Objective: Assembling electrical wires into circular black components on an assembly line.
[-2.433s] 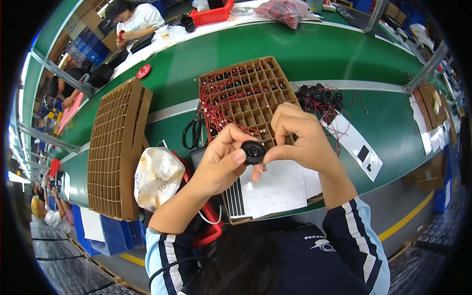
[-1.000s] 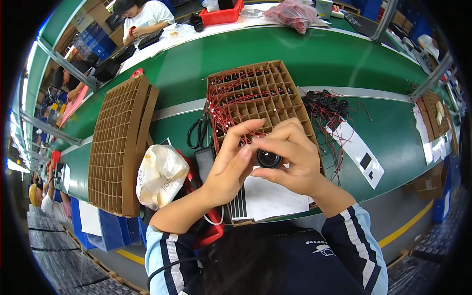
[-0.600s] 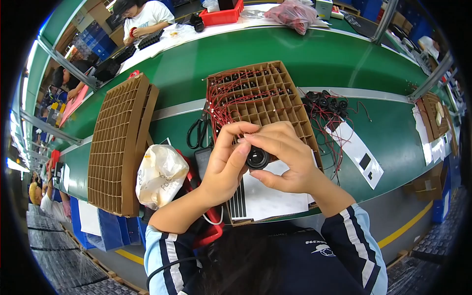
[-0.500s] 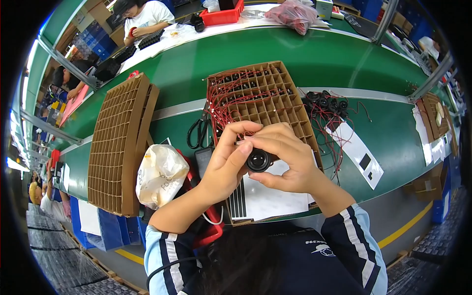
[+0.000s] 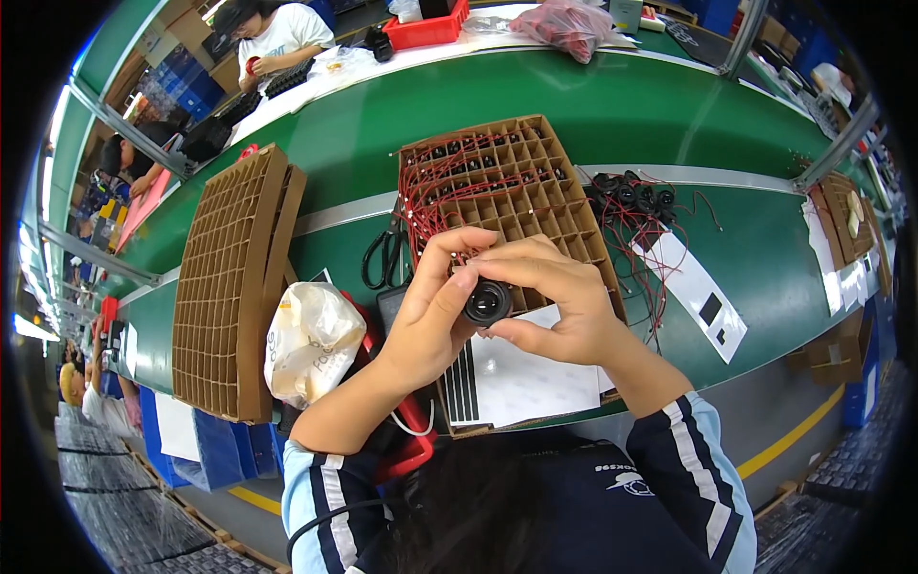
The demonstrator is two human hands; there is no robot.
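A small round black speaker (image 5: pixel 488 303) is between my two hands, its shiny domed face turned up toward me. My left hand (image 5: pixel 432 311) grips it from the left side, thumb along its upper edge. Curled round it from the right is my right hand (image 5: pixel 562 301), index finger across the top and thumb at the lower edge. Right behind my fingers stands a cardboard divider tray (image 5: pixel 564 222); rows of black speakers with red wires fill its far cells. A white sheet (image 5: pixel 521 378) lies under my hands.
Left of me lean stacked cardboard divider trays (image 5: pixel 225 287), beside a crumpled plastic bag (image 5: pixel 314 342) and black scissors (image 5: pixel 384 256). At right lie loose wired speakers (image 5: pixel 636 196) and a white strip (image 5: pixel 693 297). Across the green bench (image 5: pixel 650 105), a co-worker (image 5: pixel 282 38) handles something red.
Both hands and the speaker have shifted slightly left and up, and the speaker's face has tilted a little. The grip looks much the same.
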